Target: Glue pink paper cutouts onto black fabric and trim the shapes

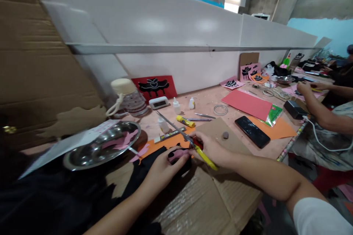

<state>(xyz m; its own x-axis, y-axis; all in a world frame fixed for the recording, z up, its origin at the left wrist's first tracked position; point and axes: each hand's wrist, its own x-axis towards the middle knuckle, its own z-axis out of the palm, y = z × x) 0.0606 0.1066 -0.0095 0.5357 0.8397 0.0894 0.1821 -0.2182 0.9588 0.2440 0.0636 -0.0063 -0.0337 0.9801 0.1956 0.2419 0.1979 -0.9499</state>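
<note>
Low in the middle of the head view, my left hand [164, 165] is closed on a piece of black fabric with a pink piece [178, 154] on it. More black fabric [143, 169] lies under and beside that hand. My right hand [211, 148] grips scissors [205, 158] with yellow and red handles. Their long blades point up and away to the left, above the table and past the fabric. Whether the blades touch the fabric I cannot tell. Orange paper [154, 149] with pink scraps lies just beyond my left hand.
A metal bowl [136, 136] with pink scraps stands left, near a lidded jar [132, 101]. A glue stick [185, 121], small white bottles [176, 106] and a phone [252, 131] lie around my hands. Cardboard [193, 202] covers the near table. Another person's arm [320, 106] works at right.
</note>
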